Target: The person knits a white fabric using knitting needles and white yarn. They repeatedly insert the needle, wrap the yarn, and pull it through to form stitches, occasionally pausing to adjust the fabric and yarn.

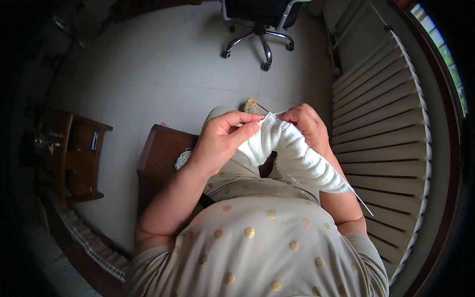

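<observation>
A piece of white ribbed knitting [297,156] hangs in folds between my hands, above my lap. My left hand [226,135] pinches its upper left edge between thumb and forefinger. At the top right, the fingers of my right hand [306,120] are closed around a knitting needle, whose grip end is partly hidden. Another thin needle tip [262,107] sticks out past the top of the fabric. A long needle [363,204] runs along the right edge of the knitting, and its bare end points down beside my right forearm. White yarn [182,159] lies left of my left wrist.
The yarn rests on a brown woven-look seat [159,148] to my left. A white radiator [382,148] stands close on my right. Ahead is a wheeled office chair [261,33] on the tiled floor [178,67]. A wooden cabinet [79,159] stands farther left.
</observation>
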`<move>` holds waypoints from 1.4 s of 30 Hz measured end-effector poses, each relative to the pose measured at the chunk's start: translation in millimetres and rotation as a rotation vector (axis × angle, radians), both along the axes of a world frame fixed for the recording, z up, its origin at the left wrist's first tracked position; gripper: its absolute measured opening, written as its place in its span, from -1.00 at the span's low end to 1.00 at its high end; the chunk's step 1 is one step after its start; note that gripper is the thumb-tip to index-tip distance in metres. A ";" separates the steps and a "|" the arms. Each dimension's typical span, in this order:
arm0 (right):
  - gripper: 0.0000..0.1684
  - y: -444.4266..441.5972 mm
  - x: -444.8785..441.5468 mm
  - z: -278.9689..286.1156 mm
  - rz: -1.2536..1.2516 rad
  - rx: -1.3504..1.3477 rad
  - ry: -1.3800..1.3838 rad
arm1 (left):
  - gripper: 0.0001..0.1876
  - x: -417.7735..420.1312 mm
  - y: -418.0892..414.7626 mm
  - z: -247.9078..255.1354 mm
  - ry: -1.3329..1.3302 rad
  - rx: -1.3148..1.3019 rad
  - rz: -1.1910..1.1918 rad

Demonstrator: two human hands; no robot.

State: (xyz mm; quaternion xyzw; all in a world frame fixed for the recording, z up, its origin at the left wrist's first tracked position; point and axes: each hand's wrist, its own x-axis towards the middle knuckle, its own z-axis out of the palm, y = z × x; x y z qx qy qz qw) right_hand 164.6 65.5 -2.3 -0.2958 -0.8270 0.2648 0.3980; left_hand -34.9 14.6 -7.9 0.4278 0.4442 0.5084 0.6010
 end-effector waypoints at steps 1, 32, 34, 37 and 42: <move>-0.69 -4.1 -2.8 -2.5 -0.026 -0.076 0.068 | -0.83 -1.6 -0.2 3.0 0.138 0.075 -0.009; -0.76 10.8 57.3 -8.8 0.111 -0.869 1.022 | -0.83 -19.4 -57.6 -35.7 0.032 -0.255 -1.140; -0.75 10.7 54.4 -8.0 0.082 -0.788 0.967 | -0.79 -33.1 -43.9 -16.1 0.246 -0.304 -1.042; -0.76 14.6 53.5 -8.8 0.252 -0.854 1.124 | -0.68 -6.5 -29.4 -7.9 0.520 0.032 -0.525; -0.77 24.9 42.1 -8.6 0.219 -0.791 1.125 | -0.64 46.7 3.3 -26.2 0.333 0.317 -0.181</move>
